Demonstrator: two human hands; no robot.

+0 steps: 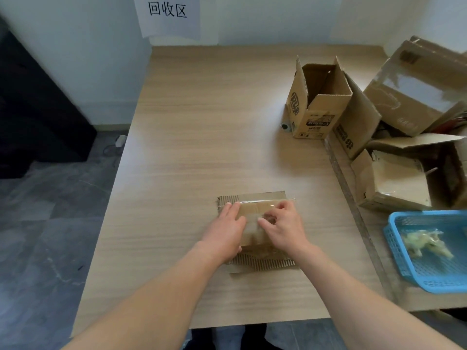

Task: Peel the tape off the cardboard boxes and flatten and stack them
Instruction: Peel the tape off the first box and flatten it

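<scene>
We count one flattened cardboard box (255, 215) on the wooden table (202, 122), lying under both our hands. Our left hand (225, 231) presses flat on its left part, fingers extended, gripping nothing; our right hand (283, 226) has thumb and fingertips pinched together on the clear tape (252, 229) across the box's middle. Right of this box sits one blue plastic basket (404, 261) holding one wad of peeled tape (427, 245). Beyond it stands one open printed carton (316, 102), lettering too blurred to read, beside roughly three more boxes. One wall sign (167, 10) reads "回收区".
</scene>
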